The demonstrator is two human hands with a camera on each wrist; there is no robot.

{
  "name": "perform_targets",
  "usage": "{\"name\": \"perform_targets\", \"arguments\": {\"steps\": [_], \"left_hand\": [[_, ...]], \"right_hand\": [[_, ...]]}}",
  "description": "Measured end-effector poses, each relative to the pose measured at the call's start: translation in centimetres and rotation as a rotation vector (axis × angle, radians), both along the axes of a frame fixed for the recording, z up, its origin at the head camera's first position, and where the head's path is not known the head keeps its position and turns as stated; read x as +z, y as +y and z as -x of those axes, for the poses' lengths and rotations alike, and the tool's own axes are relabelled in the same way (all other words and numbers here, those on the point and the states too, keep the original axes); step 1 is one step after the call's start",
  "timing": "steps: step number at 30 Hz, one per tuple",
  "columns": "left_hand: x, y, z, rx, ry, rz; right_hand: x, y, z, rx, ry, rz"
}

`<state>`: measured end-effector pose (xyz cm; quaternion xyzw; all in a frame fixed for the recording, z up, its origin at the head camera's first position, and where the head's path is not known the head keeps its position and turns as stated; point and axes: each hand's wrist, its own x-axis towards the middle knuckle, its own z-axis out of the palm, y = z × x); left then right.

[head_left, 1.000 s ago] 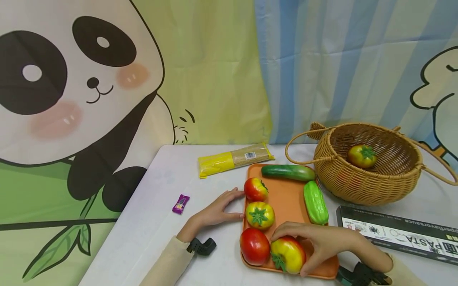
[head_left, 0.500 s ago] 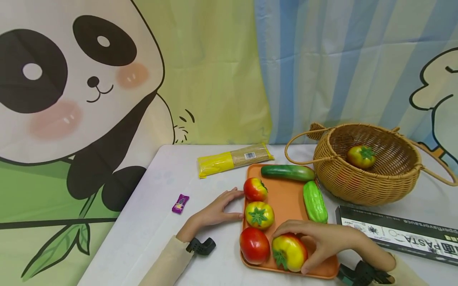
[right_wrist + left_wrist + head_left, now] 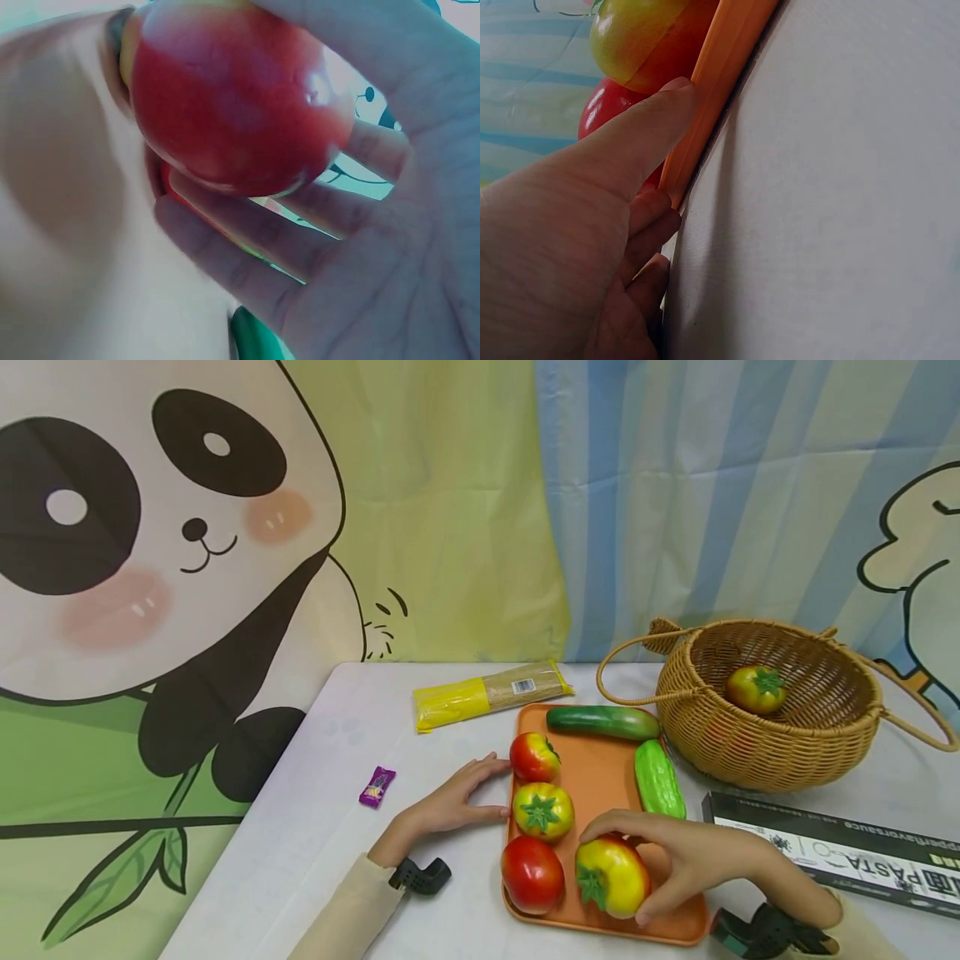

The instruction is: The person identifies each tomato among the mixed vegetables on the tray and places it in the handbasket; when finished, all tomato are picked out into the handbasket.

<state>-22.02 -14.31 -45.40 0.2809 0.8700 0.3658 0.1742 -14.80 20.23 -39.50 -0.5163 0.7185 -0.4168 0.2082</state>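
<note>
A glossy, round yellow-and-red tomato with green leaves [image 3: 622, 881] was pinched between thumb and fingers of the right hand [image 3: 686, 852], over the rectangular orange tray [image 3: 603, 781]; lift unclear. Smooth skin risked slipping. A sideways swing could have knocked the glossy all-red tomato [image 3: 532, 874]. The left hand [image 3: 459, 800], spread at the edge, seemed light restraint against sliding.

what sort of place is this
Perhaps a staged play or demonstration corner: a cartoon panda backdrop hangs behind a white table, which bears an orange tray of glossy tomatoes and a wicker basket.
</note>
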Motion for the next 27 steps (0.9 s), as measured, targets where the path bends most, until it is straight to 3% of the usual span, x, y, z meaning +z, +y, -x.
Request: {"name": "perform_targets", "arguments": {"steps": [16, 23, 27], "left_hand": [[0.2, -0.1, -0.1, 0.011, -0.002, -0.011], [0.1, 0.0, -0.2, 0.010, -0.007, -0.008], [0.1, 0.0, -0.2, 0.011, -0.008, -0.010]], "right_hand": [[1.3, 0.6, 0.2, -0.127, 0.021, 0.031], [1.9, 1.2, 0.1, -0.182, 0.163, 0.056], [2.5, 1.4, 0.2, -0.226, 0.190, 0.057]]}}
